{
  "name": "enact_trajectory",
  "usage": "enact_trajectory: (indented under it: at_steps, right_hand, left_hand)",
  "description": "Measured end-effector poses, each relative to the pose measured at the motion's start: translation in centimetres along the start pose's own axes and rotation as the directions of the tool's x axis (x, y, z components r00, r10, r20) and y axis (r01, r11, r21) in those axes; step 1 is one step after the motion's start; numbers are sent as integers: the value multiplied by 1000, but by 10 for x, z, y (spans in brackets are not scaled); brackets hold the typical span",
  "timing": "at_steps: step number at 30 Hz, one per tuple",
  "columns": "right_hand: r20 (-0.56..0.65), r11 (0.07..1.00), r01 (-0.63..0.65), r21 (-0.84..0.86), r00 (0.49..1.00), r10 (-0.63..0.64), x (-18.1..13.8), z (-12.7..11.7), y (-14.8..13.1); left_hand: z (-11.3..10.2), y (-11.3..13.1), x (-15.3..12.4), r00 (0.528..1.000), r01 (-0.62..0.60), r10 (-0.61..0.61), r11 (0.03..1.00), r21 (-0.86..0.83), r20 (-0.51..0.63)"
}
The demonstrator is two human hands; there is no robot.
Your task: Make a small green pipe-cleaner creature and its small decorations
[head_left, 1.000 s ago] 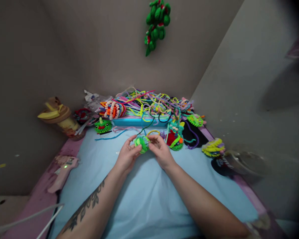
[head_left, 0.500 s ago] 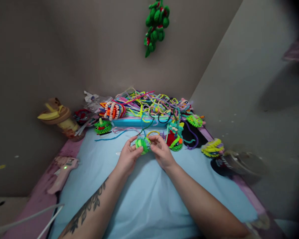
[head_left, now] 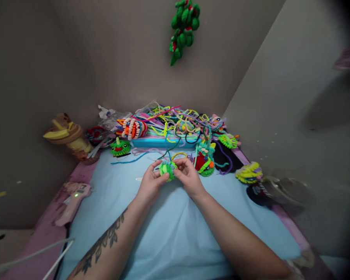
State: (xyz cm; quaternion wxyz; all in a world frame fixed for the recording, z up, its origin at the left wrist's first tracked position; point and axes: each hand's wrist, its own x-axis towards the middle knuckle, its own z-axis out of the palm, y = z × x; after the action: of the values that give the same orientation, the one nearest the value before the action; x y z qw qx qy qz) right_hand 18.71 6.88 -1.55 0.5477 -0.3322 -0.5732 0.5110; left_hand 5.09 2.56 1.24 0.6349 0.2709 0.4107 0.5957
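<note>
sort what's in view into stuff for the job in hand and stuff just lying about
Likely part of the job:
green-and-blue ball, held by the left hand and right hand
pipe cleaners heaped over the blue tray
glue gun, green light on

Probably just lying about:
cup
plastic bag
hanging green decoration

a pink glue gun, its small light lit green, is laid at left on a pink surface. farther back, a tumbler is placed. a green ornament is hung against the wall.
</note>
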Motion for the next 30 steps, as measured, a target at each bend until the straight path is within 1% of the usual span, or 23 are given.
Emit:
enact_trajectory:
  at_steps: [4,6,8,11,13,15,18,20,23,25,27,30]
  right_hand:
    - [25,1000,-2,-16,1000,2,1,-3,1]
    - [53,1000,16,13,998,-17,0,-5,2]
    - [108,1000,23,21,994,-25,-2,-5,3]
    - [179,996,30,-81,984,-15,-6,-1,8]
    - [172,986,43,-160,985,-15,-7,2,12]
    - [128,981,43,-190,992,-19,-8,5,14]
    - [76,987,24,-160,997,-12,-7,6,13]
    - [100,993,22,-120,995,-10,-6,3,10]
    - [175,997,34,-62,984,-22,-5,-2,3]
    - [212,998,44,-42,977,-35,-5,-3,1]
    - [233,999,46,-23,972,-39,-6,-3,0]
    - [221,999,53,11,974,-55,-8,-2,0]
  left_hand:
    - [-1,-2,1,999,34,-34,999,-29,-19]
    - [-2,-1,3,998,48,-51,994,-97,-27]
    - [-5,0,5,997,61,-70,981,-185,-41]
    - [-9,1,9,994,69,-89,953,-294,-56]
    - [-10,1,10,995,69,-87,943,-326,-41]
    - [-10,0,10,996,82,-91,943,-323,-13]
    - [-8,-1,7,994,107,-106,950,-294,19]
    - [-8,-1,5,995,95,-94,964,-249,16]
    - [-9,1,2,999,25,-28,992,-126,-24]
    - [-10,2,1,999,11,-13,998,-67,-38]
    - [-11,2,1,998,45,-47,997,-68,-32]
    - [-11,2,3,993,114,-118,986,-125,-25]
